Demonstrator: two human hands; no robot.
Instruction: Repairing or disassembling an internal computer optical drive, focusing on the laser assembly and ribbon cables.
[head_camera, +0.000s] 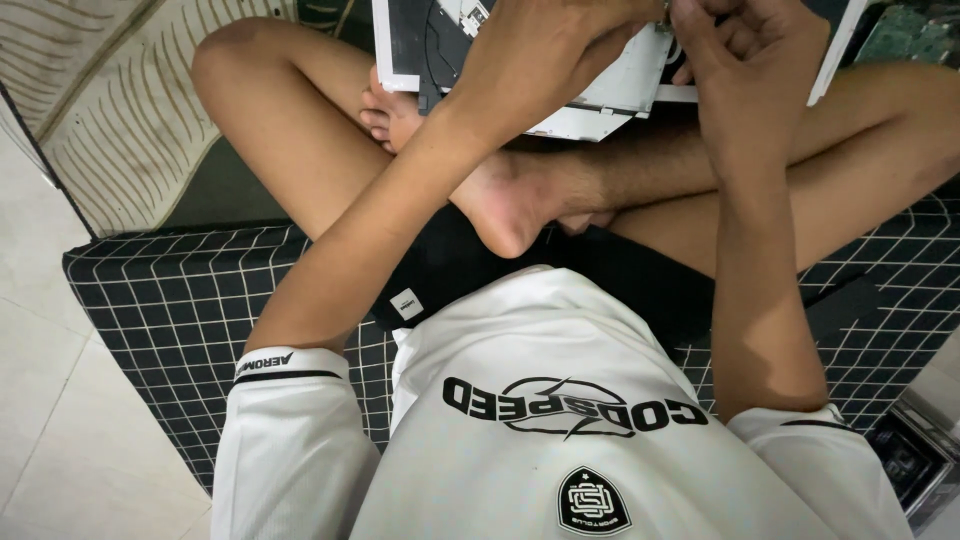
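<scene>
Laptop casing (610, 105), white and opened, lies tilted across the crossed legs at twelve o'clock, propped on a bare foot (505, 200). The left hand (545, 55) spreads over its inner parts with fingers pressed down. The right hand (745, 50) curls its fingers together just beside it, at one o'clock; whether they pinch anything I cannot tell. Resting on shins, the casing could slide off toward the checked cushion (170, 310) if a leg shifts, and small parts could drop.
</scene>
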